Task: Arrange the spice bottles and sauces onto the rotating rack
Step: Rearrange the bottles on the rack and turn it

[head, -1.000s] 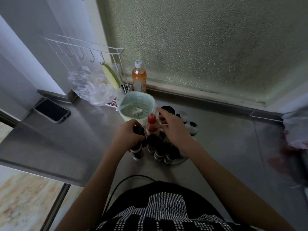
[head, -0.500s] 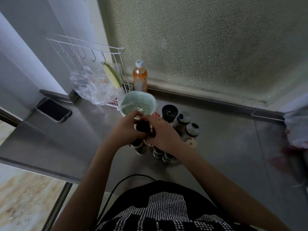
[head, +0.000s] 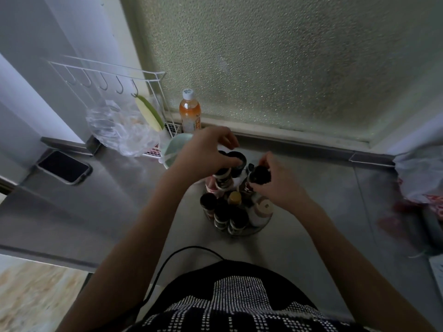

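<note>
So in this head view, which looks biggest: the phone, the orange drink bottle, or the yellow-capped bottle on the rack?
Largest to smallest as they appear:
1. phone
2. orange drink bottle, close to the phone
3. yellow-capped bottle, mostly hidden

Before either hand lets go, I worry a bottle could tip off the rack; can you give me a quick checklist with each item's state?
1. Left hand grip on a black-capped bottle: ok.
2. Right hand grip on a dark-capped bottle: ok.
3. Front bottles upright on the rotating rack: ok.
4. Free slot under either held bottle: cannot tell.
5. Rack flat on the counter: ok.
</note>
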A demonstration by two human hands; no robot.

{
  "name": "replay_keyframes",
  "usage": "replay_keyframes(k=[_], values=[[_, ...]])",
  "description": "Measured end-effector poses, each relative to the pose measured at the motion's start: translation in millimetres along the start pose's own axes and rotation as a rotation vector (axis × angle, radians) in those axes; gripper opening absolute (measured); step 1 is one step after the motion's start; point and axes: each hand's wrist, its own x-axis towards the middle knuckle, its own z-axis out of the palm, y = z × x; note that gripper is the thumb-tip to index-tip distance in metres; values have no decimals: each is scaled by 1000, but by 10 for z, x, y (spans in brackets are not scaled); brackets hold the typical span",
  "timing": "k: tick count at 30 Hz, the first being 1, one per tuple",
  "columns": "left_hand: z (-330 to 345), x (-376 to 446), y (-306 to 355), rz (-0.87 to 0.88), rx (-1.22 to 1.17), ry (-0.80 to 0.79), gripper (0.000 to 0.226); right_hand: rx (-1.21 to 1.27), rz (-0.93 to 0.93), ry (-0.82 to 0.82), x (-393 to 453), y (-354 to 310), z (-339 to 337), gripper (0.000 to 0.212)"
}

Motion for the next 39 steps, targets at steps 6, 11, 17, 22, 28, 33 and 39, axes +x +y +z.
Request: replay_keyframes(k=[6, 11, 17, 22, 28, 33, 39], values=[[462, 279, -63, 75, 158, -123, 25, -340, 15, -76, 28, 108, 189, 49], [812, 389, -269, 99, 249, -274, 24, -530, 30, -159, -1, 169, 311, 61], [1061, 470, -450, 60, 172, -282, 20, -368, 174, -99, 34, 215, 483, 60], [1118, 452, -568, 67, 161, -355, 24, -267, 224, -86, 1, 263, 547, 68], [968, 81, -751, 17, 75, 26, 24, -244, 0, 62, -203, 257, 461, 42], [851, -242, -964, -28, 132, 133, 18, -394, -193, -84, -180, 107, 556, 46], [824, -465, -1014, 11, 215, -30, 39, -427, -156, -21, -194, 136, 588, 42]])
